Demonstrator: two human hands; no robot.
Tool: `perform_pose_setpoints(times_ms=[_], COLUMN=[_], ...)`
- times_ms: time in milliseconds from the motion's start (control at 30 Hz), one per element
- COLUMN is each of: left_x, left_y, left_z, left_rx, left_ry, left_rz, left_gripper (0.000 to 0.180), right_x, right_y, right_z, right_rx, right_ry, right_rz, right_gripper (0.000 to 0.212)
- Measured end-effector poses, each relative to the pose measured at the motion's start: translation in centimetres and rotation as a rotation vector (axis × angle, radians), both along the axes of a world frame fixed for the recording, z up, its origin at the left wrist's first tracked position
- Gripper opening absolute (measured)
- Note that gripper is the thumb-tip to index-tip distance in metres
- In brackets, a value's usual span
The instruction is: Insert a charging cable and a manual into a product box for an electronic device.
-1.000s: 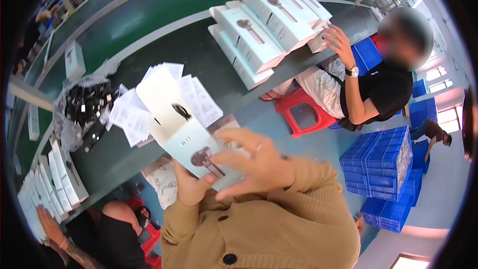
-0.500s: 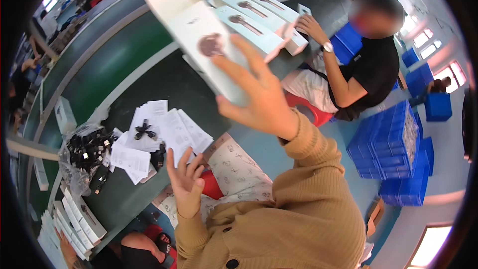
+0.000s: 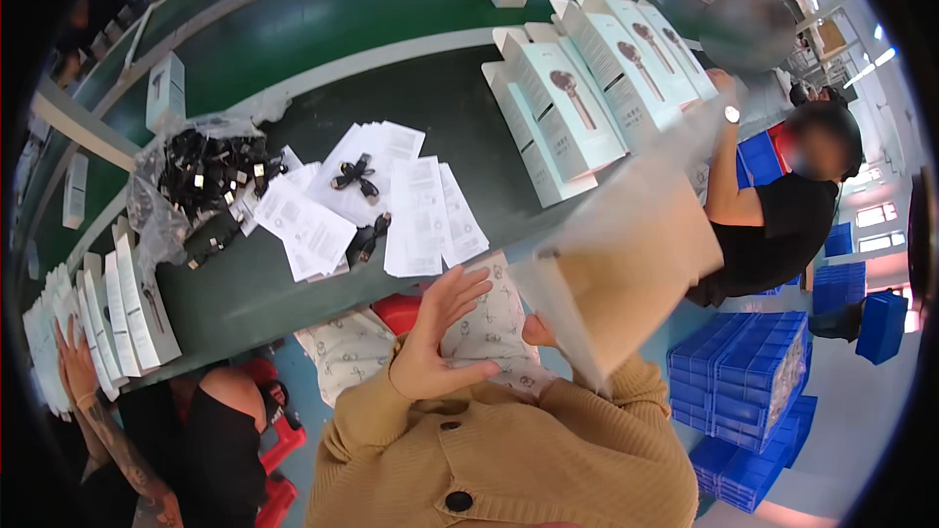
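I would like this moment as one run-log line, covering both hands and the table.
left hand: open, empty | right hand: holding open box, blurred | table: paper leaflets, black cables, stacked boxes

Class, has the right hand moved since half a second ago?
Yes: the right hand moved back toward the person's body, judged against the near edge of the table.

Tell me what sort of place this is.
Probably a factory packing line: alike cartons stacked beside what looks like a green conveyor belt, a pile of black cables on the bench, and blue crates piled on the floor.
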State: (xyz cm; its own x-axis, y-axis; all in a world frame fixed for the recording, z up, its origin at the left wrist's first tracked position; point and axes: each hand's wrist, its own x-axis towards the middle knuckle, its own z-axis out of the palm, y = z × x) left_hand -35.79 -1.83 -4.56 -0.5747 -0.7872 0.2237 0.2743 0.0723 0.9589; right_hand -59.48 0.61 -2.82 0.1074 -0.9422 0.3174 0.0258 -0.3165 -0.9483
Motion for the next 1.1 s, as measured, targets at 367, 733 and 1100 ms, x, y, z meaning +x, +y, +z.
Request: perform_pose_setpoints(times_ms=[367,733,1100], left_x=[-0.1,8.4,23.4], left_y=[-0.6,1.7,4.4], left_z=[0.8,-3.3,2.8], left_rx=[0.052,0.306,-0.285], left_ry=[0.007,0.208,-0.521], left_rz=[-0.086,0.293,1.417], left_gripper=[0.082,0.071,0.050], right_x=[0.6,-1.0,4.2], right_y=[-4.5,-15.0,-11.0], right_z=[7.1,13.5,7.5], right_rx=[-0.576,-0.262,-0.699], right_ry=[1.064,1.325,1.287], right_rz=[-0.491,-0.508,-0.178], right_gripper=[0.068,0.045,0.031])
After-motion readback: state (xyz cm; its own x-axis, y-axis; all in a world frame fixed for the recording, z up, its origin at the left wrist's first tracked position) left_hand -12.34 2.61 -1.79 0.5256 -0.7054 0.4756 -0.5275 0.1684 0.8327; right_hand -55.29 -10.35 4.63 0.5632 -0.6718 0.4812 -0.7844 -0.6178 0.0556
